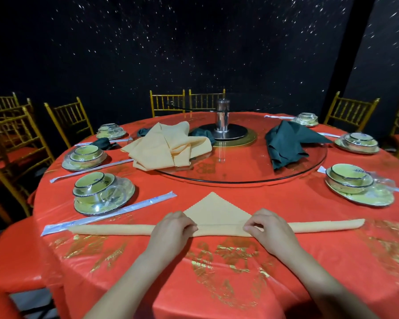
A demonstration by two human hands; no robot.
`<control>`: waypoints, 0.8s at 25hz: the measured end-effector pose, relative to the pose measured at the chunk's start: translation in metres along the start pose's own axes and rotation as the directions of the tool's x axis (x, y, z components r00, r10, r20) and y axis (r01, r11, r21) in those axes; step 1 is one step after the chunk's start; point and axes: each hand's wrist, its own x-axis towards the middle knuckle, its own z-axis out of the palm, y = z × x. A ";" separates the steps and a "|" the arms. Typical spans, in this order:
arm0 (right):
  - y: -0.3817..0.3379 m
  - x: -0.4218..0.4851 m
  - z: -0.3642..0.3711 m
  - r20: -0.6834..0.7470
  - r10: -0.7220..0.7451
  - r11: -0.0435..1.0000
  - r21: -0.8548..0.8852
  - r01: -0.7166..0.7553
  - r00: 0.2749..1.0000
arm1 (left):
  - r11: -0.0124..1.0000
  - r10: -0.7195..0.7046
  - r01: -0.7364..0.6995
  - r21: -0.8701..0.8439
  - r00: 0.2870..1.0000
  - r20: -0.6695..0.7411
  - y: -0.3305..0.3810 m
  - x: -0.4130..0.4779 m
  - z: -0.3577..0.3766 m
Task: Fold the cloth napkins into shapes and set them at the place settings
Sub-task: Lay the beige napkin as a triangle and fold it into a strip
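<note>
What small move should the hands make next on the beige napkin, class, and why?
Probably roll the beige napkin a small turn away from the person, toward its pointed tip. The left hand and right hand both pinch the rolled edge near its middle, and a flat triangle of cloth beyond it is not yet rolled.

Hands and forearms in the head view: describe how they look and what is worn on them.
The left hand and right hand are bare: no gloves, rings or watch visible. The left forearm and right forearm are uncovered to the frame edge; no sleeve shows.
</note>
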 end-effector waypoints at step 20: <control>0.009 -0.035 -0.018 0.170 0.104 0.930 -0.367 -0.035 0.980 | 0.991 0.092 -0.107 0.083 0.982 0.164 0.003 -0.026 0.003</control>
